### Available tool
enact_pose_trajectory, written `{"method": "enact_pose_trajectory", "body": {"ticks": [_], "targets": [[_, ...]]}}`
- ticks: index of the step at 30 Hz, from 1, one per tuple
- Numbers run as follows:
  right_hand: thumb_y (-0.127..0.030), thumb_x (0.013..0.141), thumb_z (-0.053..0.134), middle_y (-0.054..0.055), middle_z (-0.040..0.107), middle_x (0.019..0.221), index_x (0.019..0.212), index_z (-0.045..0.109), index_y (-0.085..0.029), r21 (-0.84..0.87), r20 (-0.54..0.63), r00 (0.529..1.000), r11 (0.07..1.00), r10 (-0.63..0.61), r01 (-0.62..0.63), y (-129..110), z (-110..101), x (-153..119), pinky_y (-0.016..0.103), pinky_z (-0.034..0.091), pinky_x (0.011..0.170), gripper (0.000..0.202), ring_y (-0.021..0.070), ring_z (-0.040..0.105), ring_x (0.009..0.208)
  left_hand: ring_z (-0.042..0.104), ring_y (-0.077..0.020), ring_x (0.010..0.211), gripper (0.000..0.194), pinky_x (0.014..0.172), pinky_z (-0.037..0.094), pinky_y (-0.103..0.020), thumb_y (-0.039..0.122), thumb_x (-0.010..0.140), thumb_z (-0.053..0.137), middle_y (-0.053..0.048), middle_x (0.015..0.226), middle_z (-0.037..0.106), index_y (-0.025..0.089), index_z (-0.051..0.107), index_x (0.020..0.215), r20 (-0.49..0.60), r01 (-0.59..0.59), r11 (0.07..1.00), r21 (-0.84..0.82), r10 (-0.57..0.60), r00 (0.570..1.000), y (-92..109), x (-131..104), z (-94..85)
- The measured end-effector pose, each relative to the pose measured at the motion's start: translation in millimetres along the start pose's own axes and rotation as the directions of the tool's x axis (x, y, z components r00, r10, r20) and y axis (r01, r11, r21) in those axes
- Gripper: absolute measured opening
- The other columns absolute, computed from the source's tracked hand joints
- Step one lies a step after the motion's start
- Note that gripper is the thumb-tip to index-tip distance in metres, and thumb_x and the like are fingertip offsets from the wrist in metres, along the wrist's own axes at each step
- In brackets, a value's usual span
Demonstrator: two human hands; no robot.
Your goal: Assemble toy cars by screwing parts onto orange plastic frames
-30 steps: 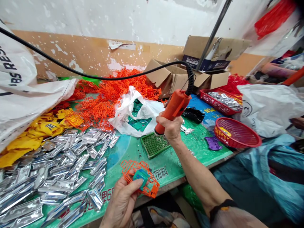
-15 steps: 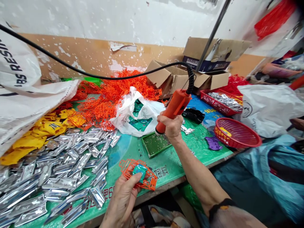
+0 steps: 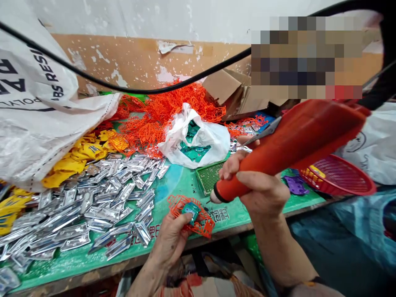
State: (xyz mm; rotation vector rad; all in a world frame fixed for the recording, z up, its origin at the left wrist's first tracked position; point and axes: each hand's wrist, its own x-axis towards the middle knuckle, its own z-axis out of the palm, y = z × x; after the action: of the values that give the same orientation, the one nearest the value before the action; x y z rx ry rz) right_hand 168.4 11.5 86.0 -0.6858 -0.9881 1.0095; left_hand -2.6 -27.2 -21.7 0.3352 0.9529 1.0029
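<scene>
While the left hand [image 3: 173, 233], thumb over fingers, pinches a flat orange lattice [image 3: 204, 227] and a glossy teal plastic piece [image 3: 191, 210] in front of the green mesh tray [image 3: 210, 176], the right hand [image 3: 266, 189] wraps a smooth, roughly cylindrical orange driver [image 3: 287, 140]. Left of the tray: curved, shiny metal strips [image 3: 102, 212], heaped. Behind it: crinkled white bag [image 3: 218, 138], green pieces [image 3: 194, 152] inside. Versus half a second ago, the driver is closer, larger in view.
</scene>
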Motion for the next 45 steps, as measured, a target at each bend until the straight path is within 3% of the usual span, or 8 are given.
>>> {"method": "enact_pose_trajectory", "body": {"ticks": [6, 12, 22, 31, 38, 42, 45], "targets": [[-0.022, 0.061, 0.075, -0.003, 0.057, 0.064, 0.09, 0.064, -0.028, 0.053, -0.002, 1.0, 0.998, 0.024, -0.024, 4, 7, -12, 0.037, 0.049, 0.058, 0.032, 0.0168, 0.053, 0.057, 0.07, -0.0172, 0.069, 0.029, 0.062, 0.057, -0.026, 0.014, 0.061, 0.082, -0.003, 0.081, 0.076, 0.014, 0.072, 0.088, 0.019, -0.001, 1.0, -0.03, 0.002, 1.0, 1, -2, 0.3], [-0.027, 0.062, 0.075, -0.003, 0.054, 0.064, 0.087, 0.064, -0.028, 0.012, 0.007, 0.999, 0.999, 0.033, -0.033, 6, 9, -14, 0.036, 0.048, 0.056, 0.027, 0.0164, 0.051, 0.056, 0.07, -0.0187, 0.07, 0.031, 0.064, 0.059, -0.029, 0.015, 0.061, 0.082, -0.003, 0.083, 0.076, 0.015, 0.072, 0.091, 0.011, -0.001, 1.0, -0.017, 0.001, 1.0, 1, -2, 3.1], [-0.018, 0.059, 0.07, -0.002, 0.056, 0.064, 0.081, 0.066, -0.025, 0.037, -0.006, 0.998, 0.997, 0.063, -0.063, 12, 11, -15, 0.036, 0.047, 0.057, 0.024, 0.016, 0.051, 0.056, 0.068, -0.0174, 0.066, 0.033, 0.062, 0.059, -0.029, 0.017, 0.062, 0.082, -0.004, 0.084, 0.075, 0.013, 0.072, 0.093, 0.025, -0.002, 1.0, -0.006, 0.003, 1.0, 1, -2, 3.0], [-0.024, 0.065, 0.074, -0.003, 0.058, 0.068, 0.093, 0.064, -0.027, -0.024, 0.018, 0.999, 0.999, 0.034, -0.034, 19, 6, -20, 0.039, 0.049, 0.066, 0.031, 0.0175, 0.053, 0.061, 0.068, -0.0175, 0.069, 0.03, 0.064, 0.058, -0.03, 0.017, 0.062, 0.082, -0.003, 0.084, 0.075, 0.014, 0.073, 0.09, 0.011, -0.006, 1.0, -0.026, 0.006, 1.0, 1, -3, 2.2], [-0.025, 0.065, 0.072, -0.001, 0.057, 0.069, 0.078, 0.063, -0.024, -0.062, 0.063, 0.998, 0.998, 0.018, -0.014, 24, 2, -22, 0.039, 0.05, 0.07, 0.016, 0.017, 0.055, 0.064, 0.067, -0.0163, 0.063, 0.029, 0.059, 0.057, -0.028, 0.015, 0.058, 0.082, -0.002, 0.077, 0.075, 0.013, 0.072, 0.084, -0.025, -0.018, 0.999, -0.045, 0.017, 1.0, 1, -1, 3.9], [-0.023, 0.063, 0.073, -0.002, 0.057, 0.068, 0.084, 0.063, -0.027, -0.094, 0.074, 0.997, 0.995, 0.033, -0.026, 28, -1, -24, 0.039, 0.051, 0.07, 0.024, 0.0177, 0.056, 0.064, 0.067, -0.016, 0.065, 0.029, 0.062, 0.057, -0.028, 0.015, 0.058, 0.082, -0.003, 0.078, 0.076, 0.013, 0.072, 0.084, -0.033, -0.025, 0.999, -0.032, 0.024, 0.999, 0, 0, 4.4], [-0.022, 0.062, 0.073, -0.003, 0.057, 0.067, 0.09, 0.063, -0.028, -0.096, 0.087, 0.995, 0.994, 0.052, -0.043, 32, -1, -27, 0.039, 0.051, 0.069, 0.03, 0.018, 0.056, 0.065, 0.064, -0.0125, 0.059, 0.026, 0.055, 0.054, -0.024, 0.014, 0.058, 0.082, 0.0, 0.075, 0.074, 0.014, 0.071, 0.082, -0.055, -0.034, 0.999, -0.021, 0.032, 0.998, 0, 1, 2.4]]}}
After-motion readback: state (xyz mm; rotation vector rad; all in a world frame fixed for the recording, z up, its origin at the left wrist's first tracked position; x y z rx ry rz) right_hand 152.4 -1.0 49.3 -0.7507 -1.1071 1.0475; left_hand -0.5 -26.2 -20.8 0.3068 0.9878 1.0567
